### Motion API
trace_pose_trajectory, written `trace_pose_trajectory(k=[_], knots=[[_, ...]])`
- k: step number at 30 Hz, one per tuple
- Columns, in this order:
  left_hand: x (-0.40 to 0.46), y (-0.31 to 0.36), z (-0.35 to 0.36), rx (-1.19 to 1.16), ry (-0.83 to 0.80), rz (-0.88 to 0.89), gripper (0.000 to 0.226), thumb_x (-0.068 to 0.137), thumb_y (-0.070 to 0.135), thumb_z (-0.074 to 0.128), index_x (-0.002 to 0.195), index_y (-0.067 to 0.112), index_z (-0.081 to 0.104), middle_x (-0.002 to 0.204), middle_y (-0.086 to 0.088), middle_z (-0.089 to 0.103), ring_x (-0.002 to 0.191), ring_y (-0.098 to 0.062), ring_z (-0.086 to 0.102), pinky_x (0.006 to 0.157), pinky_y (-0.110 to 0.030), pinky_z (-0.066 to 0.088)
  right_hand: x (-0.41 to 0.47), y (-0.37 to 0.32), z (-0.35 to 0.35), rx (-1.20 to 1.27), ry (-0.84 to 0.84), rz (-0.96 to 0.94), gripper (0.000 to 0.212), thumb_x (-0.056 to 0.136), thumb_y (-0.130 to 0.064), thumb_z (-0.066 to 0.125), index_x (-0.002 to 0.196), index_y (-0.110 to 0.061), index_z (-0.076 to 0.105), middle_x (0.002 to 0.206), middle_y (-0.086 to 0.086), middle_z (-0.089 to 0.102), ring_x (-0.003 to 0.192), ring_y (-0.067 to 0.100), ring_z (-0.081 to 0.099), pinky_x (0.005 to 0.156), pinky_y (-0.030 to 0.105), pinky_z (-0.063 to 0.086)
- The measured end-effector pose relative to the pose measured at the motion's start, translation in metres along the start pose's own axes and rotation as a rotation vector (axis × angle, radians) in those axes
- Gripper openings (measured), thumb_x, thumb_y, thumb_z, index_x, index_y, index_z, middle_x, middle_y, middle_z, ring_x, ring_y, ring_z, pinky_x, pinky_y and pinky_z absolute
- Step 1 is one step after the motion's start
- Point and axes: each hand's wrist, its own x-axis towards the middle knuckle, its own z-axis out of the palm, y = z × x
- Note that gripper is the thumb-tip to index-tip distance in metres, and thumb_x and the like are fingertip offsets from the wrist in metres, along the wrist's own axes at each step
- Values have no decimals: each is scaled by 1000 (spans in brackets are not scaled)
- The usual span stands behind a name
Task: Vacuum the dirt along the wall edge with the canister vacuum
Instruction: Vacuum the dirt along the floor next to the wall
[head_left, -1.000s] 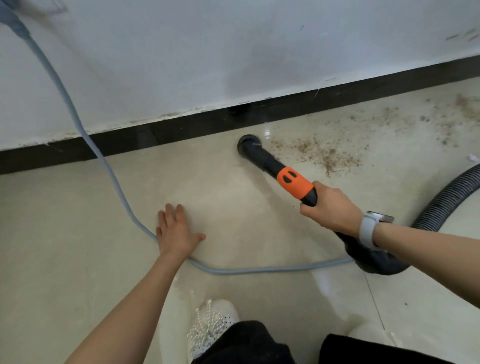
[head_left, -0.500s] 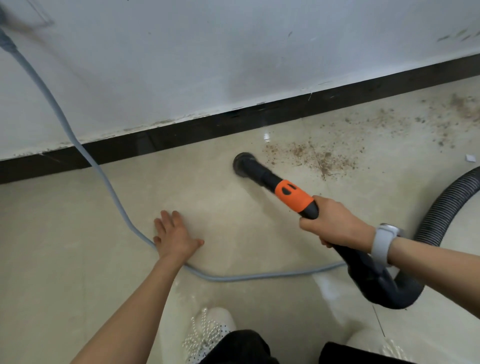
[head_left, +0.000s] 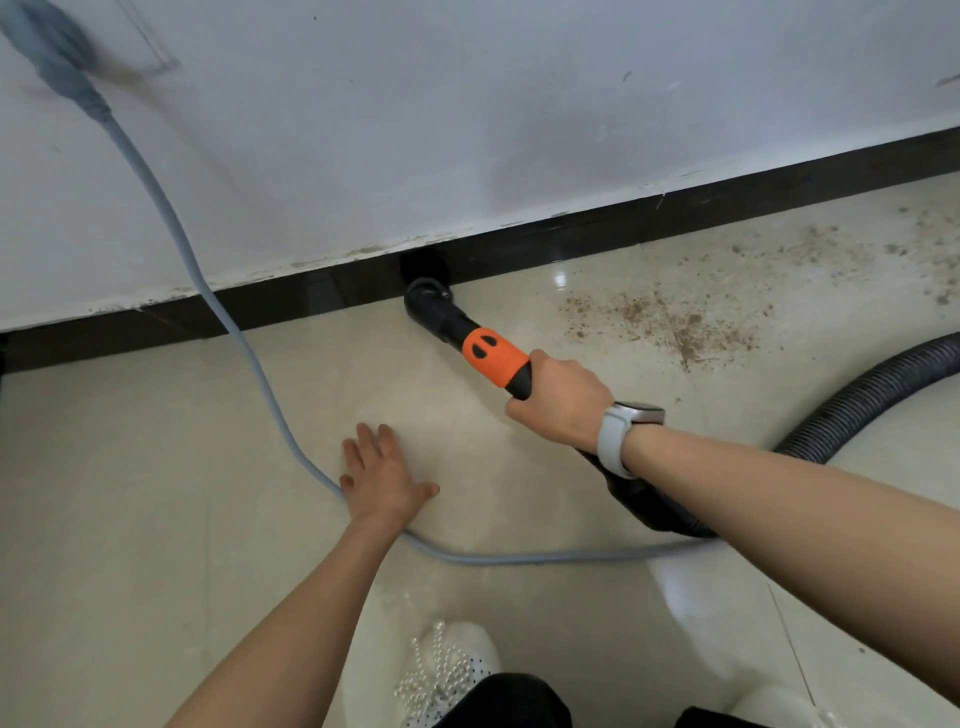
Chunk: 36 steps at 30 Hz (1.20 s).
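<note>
Risk: the nozzle sits at the baseboard, to the left of the dirt. A sweep kept on this line would likely miss the patch. The cord loops on the floor just nearer the person than the nozzle and runs under the left wrist; dragging the hose back could snag it.

Right hand clamped round the black wand just behind the orange collar. Left hand flat on the floor, fingers apart, holding nothing.

Dirt: brown, granular scatter, densest right of the nozzle, thinning further right along the baseboard. Looks loose and dry. Most still uncollected.
</note>
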Motion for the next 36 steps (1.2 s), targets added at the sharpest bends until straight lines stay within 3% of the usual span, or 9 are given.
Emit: trace_pose_trajectory(k=[11,17,23,26,29,36], knots=[[0,0,1,23,-11,3,102,83,39,68,150,12,-4,157,-10,-16,144,-33,-11,114,-52,16,25,-57,27,-128,13,-218,21,84,-24,55,90,-16,36,69,0,42,55,17,41,47,25,27],[2,0,0,20,-4,-6,101,82,38,69,150,11,-1,157,-11,-13,144,-34,-9,113,-52,18,-1,16,-17,1,7,26,21,81,-27,56,90,-18,39,70,-2,48,54,15,48,46,24,33],[0,18,-5,36,-17,-40,99,82,38,68,149,10,1,157,-12,-10,144,-34,-5,115,-47,19,-32,107,-72,-3,149,269,15,82,-24,56,83,-19,42,67,3,57,55,24,55,53,27,40],[0,41,-4,20,15,57,95,84,39,66,150,13,3,158,-11,-10,145,-32,-6,115,-48,17,-37,137,-89,42,245,394,14,82,-24,56,85,-15,46,66,7,60,54,28,60,54,28,44],[-2,65,3,50,-2,193,97,84,43,64,151,17,-1,158,-8,-13,145,-30,-11,116,-48,11,-36,147,-94,195,284,442,10,79,-18,56,79,-12,48,54,6,57,45,26,61,47,24,45],[-9,79,22,125,-33,245,100,83,49,63,151,19,-5,156,-9,-21,143,-32,-17,115,-53,5,-37,106,-66,496,234,389,13,80,-11,56,73,-12,45,61,9,54,46,28,58,49,33,50]])
